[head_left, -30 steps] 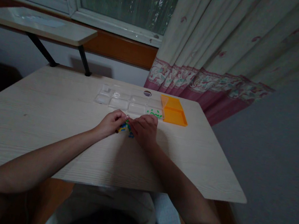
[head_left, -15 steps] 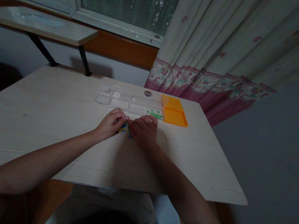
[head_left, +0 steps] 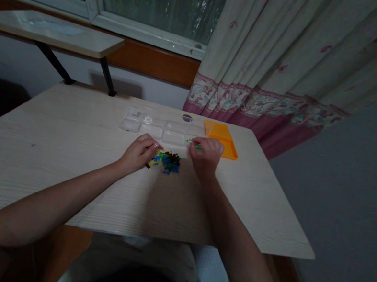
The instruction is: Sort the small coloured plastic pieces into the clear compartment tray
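Left hand (head_left: 138,152) beside mixed pile (head_left: 172,161), right hand (head_left: 206,156) at clear tray (head_left: 173,137); grips unclear. Rim bump could scatter green pieces (head_left: 198,146).

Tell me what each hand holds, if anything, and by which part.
It cannot be told: the left hand is beside the pile of small multicoloured pieces, the right hand at the clear compartmented plastic tray, and anything held is hidden or too small.

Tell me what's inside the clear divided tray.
Inside the clear tray, green pieces show toward its near right corner; the right grip covers part of that corner, hiding whatever lies beneath.
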A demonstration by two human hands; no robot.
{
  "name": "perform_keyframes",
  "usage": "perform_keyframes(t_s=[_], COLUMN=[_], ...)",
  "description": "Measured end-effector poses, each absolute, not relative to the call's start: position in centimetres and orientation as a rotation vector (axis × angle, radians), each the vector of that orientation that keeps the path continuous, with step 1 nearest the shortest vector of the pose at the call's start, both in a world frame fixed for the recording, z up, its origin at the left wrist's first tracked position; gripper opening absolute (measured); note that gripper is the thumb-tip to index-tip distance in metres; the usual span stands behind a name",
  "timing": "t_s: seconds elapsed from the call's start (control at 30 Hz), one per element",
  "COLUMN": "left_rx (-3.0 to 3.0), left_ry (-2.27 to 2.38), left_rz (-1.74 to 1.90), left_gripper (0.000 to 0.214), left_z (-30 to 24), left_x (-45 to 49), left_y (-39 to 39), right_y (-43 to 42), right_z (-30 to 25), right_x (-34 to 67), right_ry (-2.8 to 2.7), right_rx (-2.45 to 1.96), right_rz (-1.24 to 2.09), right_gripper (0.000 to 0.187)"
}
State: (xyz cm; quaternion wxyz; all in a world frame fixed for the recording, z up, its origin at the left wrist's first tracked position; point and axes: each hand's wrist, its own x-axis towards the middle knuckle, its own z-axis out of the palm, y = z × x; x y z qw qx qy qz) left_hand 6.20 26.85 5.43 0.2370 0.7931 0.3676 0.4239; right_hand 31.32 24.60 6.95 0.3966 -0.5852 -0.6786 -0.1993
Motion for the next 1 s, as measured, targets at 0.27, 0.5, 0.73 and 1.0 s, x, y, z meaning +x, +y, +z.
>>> perform_keyframes(t_s=[0.27, 0.5, 0.73, 1.0], left_rx=[2.16, 2.164, 2.162, 2.169], left_ry=[1.03, 1.032, 1.017, 1.02], left_rz=[1.178, 1.177, 1.16, 1.127], left_gripper=[0.033, 0.03, 0.029, 0.029], left_z=[5.3, 5.2, 5.0, 5.3], left_x=[5.7, 5.7, 5.9, 5.8], left_y=[27.5, 27.6, 27.6, 27.5], right_y=[26.4, 27.1, 27.0, 27.1], right_z=[4.9, 4.0, 3.8, 3.9], right_x=[37.0, 36.2, 36.4, 36.4], right_ry=[-1.319, -1.411, -1.441, -1.467], right_rx=[-1.77, -1.808, -1.817, -1.81], right_rz=[-0.387, -0.366, -0.341, -0.33], right_gripper=[0.023, 0.027, 0.033, 0.034])
